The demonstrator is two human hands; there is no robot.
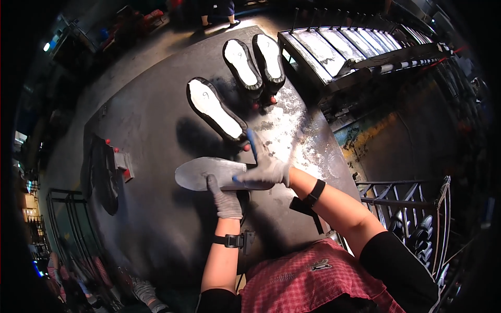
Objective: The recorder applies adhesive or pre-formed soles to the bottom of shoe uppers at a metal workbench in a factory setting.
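Low over the dark table, my left hand (225,201) in a grey glove grips a smooth grey shoe sole (195,175). Its thumb presses on the upper face, and its other fingers are hidden underneath. My right hand (266,169), gloved in grey with blue fingertips, lies across the heel end with its fingers spread wide. Just beyond it a black shoe upper (214,108) lies bottom up, showing a white underside and a red knob at its heel. Two similar shoe uppers (242,63) (270,57) rest side by side farther back.
The table (146,120) has pale scuffs on its right part. A black shoe-shaped piece (102,175) lies at its left edge. A roller conveyor (344,49) stands at the back right, a metal rack (412,193) with dark shoes at the right. Another person's gloved hand (143,289) shows lower left.
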